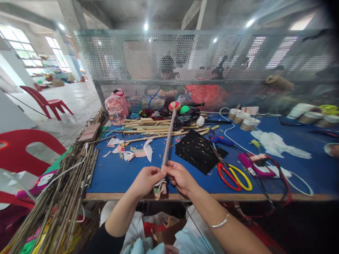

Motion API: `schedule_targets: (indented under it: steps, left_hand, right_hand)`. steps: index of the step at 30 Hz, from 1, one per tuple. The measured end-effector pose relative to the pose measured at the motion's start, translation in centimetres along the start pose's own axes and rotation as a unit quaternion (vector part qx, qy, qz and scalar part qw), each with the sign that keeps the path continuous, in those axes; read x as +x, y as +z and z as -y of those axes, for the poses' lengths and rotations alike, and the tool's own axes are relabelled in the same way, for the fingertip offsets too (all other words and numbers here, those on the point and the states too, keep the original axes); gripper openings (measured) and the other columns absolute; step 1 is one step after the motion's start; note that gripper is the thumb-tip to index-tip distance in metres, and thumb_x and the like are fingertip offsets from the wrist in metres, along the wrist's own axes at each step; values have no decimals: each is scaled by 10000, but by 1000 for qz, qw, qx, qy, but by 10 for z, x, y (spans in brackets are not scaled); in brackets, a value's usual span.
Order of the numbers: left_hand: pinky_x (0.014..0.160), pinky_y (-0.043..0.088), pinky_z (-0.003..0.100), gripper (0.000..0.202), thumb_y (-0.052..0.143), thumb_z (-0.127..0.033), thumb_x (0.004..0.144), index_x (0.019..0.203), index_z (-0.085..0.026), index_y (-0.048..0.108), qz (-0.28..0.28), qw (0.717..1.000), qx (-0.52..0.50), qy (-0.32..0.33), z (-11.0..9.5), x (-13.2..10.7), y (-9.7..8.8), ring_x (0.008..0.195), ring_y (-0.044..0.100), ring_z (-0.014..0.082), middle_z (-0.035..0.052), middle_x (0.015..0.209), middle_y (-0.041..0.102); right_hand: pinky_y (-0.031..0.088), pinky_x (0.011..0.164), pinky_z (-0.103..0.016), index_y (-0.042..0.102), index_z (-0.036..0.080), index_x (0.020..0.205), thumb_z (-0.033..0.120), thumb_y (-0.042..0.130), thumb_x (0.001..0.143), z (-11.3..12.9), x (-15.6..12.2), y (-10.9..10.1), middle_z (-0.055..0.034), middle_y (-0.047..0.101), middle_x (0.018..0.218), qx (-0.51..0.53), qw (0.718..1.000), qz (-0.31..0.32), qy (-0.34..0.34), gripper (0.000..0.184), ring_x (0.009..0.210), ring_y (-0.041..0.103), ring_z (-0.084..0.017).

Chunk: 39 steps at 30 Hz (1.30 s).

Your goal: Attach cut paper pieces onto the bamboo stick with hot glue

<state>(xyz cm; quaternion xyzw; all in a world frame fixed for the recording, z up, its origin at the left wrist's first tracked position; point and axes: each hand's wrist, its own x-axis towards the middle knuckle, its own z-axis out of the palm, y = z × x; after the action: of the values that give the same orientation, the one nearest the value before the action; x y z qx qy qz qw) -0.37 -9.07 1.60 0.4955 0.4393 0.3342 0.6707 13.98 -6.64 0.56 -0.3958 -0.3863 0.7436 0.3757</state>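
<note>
Both of my hands meet at the near end of a long thin stick [168, 137] that points away from me over the blue table [116, 174]. A round red and yellow ball [174, 106] caps its far end. My left hand [145, 180] is closed round the stick's lower end, where a scrap of patterned paper [160, 188] hangs beneath the fingers. My right hand [179, 176] pinches the stick just beside it, a silver bangle [219, 222] on that wrist.
Red and yellow scissors [233, 176], a black cloth [197, 150], a purple tool [254, 165] with cords, paper scraps [132, 151], loose sticks [150, 128] and a pink jug [116, 107] lie on the table. Bundled twigs [60, 197] line the left edge. Red chairs [45, 100] stand left. Behind a mesh screen [212, 60] people sit.
</note>
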Motion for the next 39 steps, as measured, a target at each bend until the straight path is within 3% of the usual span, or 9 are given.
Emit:
schedule_targets:
  steps: [5,8,11,18,23,28,36,39]
  left_hand:
    - [374,278,208,436,567,-569,714,680,-134,566,-11,1000,8,-2,-2,9,1,330,440,88,1,461,572]
    - [402,269,197,393,588,-504,720,631,-121,571,-33,999,-35,19,-1,11,-1,371,414,64,-9,476,536]
    - [452,299,194,369,577,-466,732,633,-110,579,-24,997,-70,21,-1,10,-3,441,423,61,2,542,538]
    - [422,199,200,418,670,-529,627,614,-128,554,-72,991,107,24,-2,8,-14,403,320,46,-55,450,451]
    - [469,334,205,402,618,-512,693,643,-114,594,-36,998,-40,18,2,9,-9,454,459,78,9,546,569]
    - [511,409,222,356,629,-462,695,714,-107,611,-12,993,-118,0,4,8,-6,517,546,117,36,597,611]
    - [428,327,203,400,558,-521,736,707,-123,579,-26,999,-44,14,6,6,-9,418,456,84,10,552,576]
    - [453,330,210,404,518,-522,757,697,-126,571,-26,999,-27,13,5,6,-6,443,457,91,14,562,572]
  right_hand:
    - [14,353,-177,498,158,757,364,726,640,13,4,-10,119,306,439,-2,998,51,29,329,363,141,-6]
    - [15,365,-173,544,143,828,339,731,635,20,5,-13,98,387,470,8,993,98,60,333,361,153,5]
    - [12,364,-181,567,129,862,334,727,631,23,7,-11,64,482,511,-6,993,101,63,348,347,171,11]
    - [12,354,-187,530,143,763,356,727,637,13,12,-8,128,269,418,-19,997,70,40,315,353,119,-5]
    - [25,356,-176,538,132,792,339,727,658,15,9,-10,94,389,467,-10,992,119,45,311,369,182,-2]
    - [33,351,-188,532,130,747,344,729,644,14,10,-9,38,529,550,-15,994,103,40,308,363,277,-2]
    - [48,333,-202,530,137,691,424,680,687,15,12,-10,107,326,415,-107,991,85,-5,324,331,181,-11]
    - [26,338,-196,539,145,766,413,675,694,15,12,-13,115,317,432,-86,990,105,30,309,343,137,-11]
